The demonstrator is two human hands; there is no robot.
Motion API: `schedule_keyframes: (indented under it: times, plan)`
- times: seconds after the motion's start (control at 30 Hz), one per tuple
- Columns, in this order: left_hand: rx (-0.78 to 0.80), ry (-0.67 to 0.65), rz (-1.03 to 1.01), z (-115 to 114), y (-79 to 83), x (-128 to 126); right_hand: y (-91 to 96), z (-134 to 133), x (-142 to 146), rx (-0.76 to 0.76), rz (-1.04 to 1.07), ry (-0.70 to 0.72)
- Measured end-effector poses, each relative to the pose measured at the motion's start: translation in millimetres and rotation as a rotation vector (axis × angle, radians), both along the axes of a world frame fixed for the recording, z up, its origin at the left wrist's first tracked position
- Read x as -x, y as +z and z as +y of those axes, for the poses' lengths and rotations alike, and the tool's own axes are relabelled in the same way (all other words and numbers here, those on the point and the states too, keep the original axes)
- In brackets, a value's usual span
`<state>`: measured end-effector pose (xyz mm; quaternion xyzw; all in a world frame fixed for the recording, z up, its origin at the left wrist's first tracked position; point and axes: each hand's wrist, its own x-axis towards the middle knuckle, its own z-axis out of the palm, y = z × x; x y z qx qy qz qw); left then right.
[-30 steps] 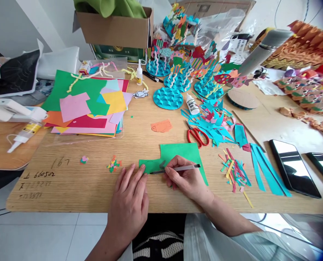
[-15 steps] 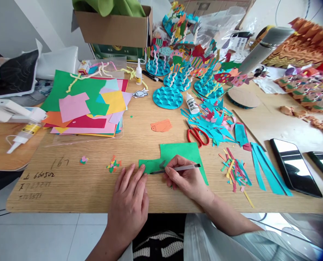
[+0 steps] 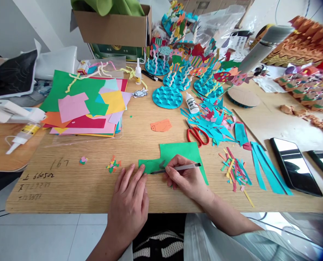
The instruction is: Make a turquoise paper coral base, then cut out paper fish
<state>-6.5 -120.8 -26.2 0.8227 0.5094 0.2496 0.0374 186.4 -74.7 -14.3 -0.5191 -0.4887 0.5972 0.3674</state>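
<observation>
A green paper sheet (image 3: pixel 181 151) lies on the wooden table (image 3: pixel 77 185) near its front edge. My left hand (image 3: pixel 130 201) rests flat with fingers stretched out, its fingertips pressing the sheet's left tab. My right hand (image 3: pixel 184 177) pinches a grey pen (image 3: pixel 179 168), whose tip touches the green paper beside my left fingertips. A faint drawn outline shows on the tab.
Red-handled scissors (image 3: pixel 197 135) lie beyond the sheet among teal scraps (image 3: pixel 218 125). An orange paper fish (image 3: pixel 161 125), a coloured paper stack (image 3: pixel 85 105), glue bottles (image 3: pixel 191 103), teal paper discs (image 3: pixel 167 97) and two phones (image 3: pixel 294 165) surround the spot. A cardboard box (image 3: pixel 112 27) stands at the back.
</observation>
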Motion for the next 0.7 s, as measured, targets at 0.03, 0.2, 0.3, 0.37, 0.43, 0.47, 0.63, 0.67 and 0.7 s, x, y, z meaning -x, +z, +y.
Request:
schedule_keyframes:
  times: [0.03,0.2,0.3,0.37,0.43,0.47,0.63,0.67,0.7]
  plan:
    - [-0.002,0.001,0.0,0.1,0.0,0.0,0.3,0.1,0.0,0.0,-0.002,-0.003]
    - [-0.005,0.001,0.004,0.1,-0.4,0.3,1.7,0.6,0.1,0.001,-0.019,-0.013]
    - [-0.008,-0.003,0.01,0.0,-0.4,0.3,1.5,0.4,0.1,-0.004,-0.016,-0.019]
    - [-0.004,-0.004,0.013,-0.1,-0.3,0.3,1.0,0.2,0.1,-0.005,-0.016,-0.021]
    - [-0.001,-0.005,0.012,-0.2,-0.3,0.2,0.3,0.0,-0.1,-0.008,-0.022,-0.025]
    - [0.0,-0.005,0.01,-0.3,-0.3,0.2,0.1,0.0,-0.3,-0.011,-0.026,-0.029]
    - [-0.002,-0.005,0.004,-0.2,-0.5,0.3,-0.3,0.1,-1.1,-0.019,-0.037,-0.04]
    - [-0.004,-0.006,0.005,-0.1,-0.4,0.3,-0.4,0.0,-1.2,-0.019,-0.039,-0.043]
    - [-0.005,-0.006,0.007,0.0,-0.4,0.3,-0.6,-0.1,-1.3,-0.02,-0.04,-0.045]
